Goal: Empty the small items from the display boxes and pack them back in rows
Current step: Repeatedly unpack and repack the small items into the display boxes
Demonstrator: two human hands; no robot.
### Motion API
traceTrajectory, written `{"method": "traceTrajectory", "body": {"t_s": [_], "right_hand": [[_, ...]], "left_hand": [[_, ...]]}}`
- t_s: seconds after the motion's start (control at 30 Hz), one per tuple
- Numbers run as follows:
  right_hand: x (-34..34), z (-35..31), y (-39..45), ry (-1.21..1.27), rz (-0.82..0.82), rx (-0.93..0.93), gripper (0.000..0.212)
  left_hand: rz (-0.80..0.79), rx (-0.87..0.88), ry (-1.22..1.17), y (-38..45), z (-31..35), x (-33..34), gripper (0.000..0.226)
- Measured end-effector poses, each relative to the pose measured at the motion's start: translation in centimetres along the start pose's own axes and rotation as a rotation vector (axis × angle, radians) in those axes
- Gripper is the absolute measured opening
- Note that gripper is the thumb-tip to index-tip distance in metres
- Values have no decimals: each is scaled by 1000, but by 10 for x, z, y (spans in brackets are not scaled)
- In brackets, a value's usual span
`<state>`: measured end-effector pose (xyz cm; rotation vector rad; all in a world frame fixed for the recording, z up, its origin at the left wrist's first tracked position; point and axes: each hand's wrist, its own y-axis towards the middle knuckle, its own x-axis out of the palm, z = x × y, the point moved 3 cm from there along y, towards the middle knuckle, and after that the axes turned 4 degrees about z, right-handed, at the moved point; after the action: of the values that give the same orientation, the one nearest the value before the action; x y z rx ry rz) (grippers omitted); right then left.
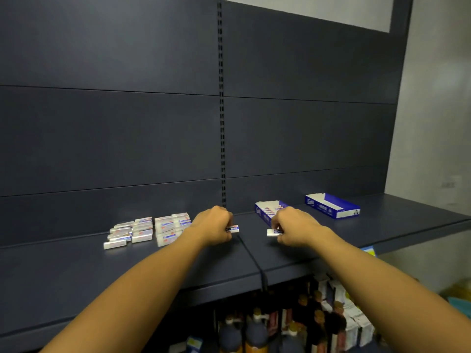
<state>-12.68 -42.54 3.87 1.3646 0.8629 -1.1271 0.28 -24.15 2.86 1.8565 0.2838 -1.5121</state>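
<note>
Centre of frame, the left hand [215, 226] and right hand [293, 226] each pinch one small eraser [234, 229] beside the part-filled display box [265, 212]; best slotted flush against the existing row, label up

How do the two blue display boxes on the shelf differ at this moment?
The nearer display box, partly behind the right hand, holds a row of small items; the farther display box shows a bare white inside. The nearer one stands close to the hands; the farther one sits off to the right, apart from both hands. Both are blue outside, white inside, open-topped, and rest on the same dark shelf.
</note>
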Motion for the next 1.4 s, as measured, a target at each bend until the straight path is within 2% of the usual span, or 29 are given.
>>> {"method": "traceTrajectory", "body": {"t_s": [0.33, 0.63, 1.07, 1.23, 1.4], "right_hand": [[14, 73, -36, 7, -18, 0, 23], [28, 121, -20, 60, 55, 6, 18], [47, 160, 92, 75, 135, -92, 21], [61, 169, 132, 175, 232, -110, 25], [78, 184, 160, 276, 240, -121, 23]], "left_hand": [[-12, 23, 31, 18, 78, 12, 22], [34, 56, -75, 65, 86, 29, 21], [104, -27, -151, 159, 65, 71, 24], [209, -135, -210, 191, 58, 87, 20], [233, -203, -248, 208, 62, 104, 21]]}}
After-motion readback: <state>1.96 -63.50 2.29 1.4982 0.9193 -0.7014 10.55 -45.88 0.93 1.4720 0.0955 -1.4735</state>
